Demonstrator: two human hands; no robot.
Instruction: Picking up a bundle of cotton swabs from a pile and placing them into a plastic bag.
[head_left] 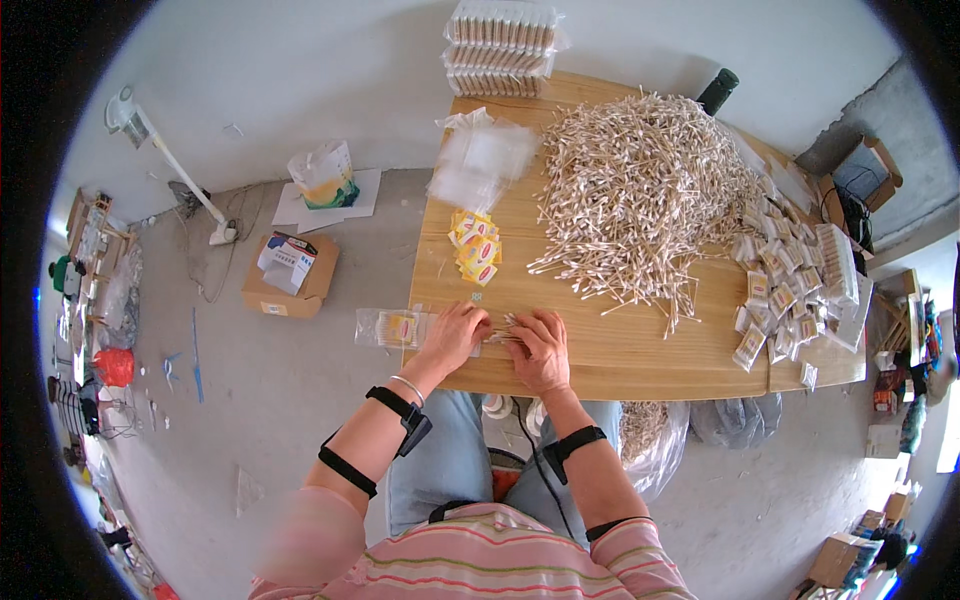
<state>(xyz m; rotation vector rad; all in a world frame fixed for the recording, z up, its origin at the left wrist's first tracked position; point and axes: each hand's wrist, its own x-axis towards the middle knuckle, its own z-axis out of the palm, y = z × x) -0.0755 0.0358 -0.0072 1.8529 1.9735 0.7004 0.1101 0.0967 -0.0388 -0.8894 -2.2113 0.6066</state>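
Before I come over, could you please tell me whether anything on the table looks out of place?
The clear packet left of the left hand looks out of place: it juts past the left edge of the table, so part of it seems unsupported.

- Pink top (480, 565), crosswise stripes in white, olive green and red, with sleeves ending around the elbows
- Light blue jeans (415, 480), pretty faded looking
- Left hand (457, 335) is bare, with a pale, shiny bangle (408, 388) at that wrist
- Left forearm's got a black strap (390, 401) with a chunky dark module (415, 432), plus a second black band (347, 471) nearer the elbow
- Right hand (541, 352) is bare too; similar strap (582, 439) and dark module (554, 462) on that forearm, and another thin black band (612, 526) by the sleeve
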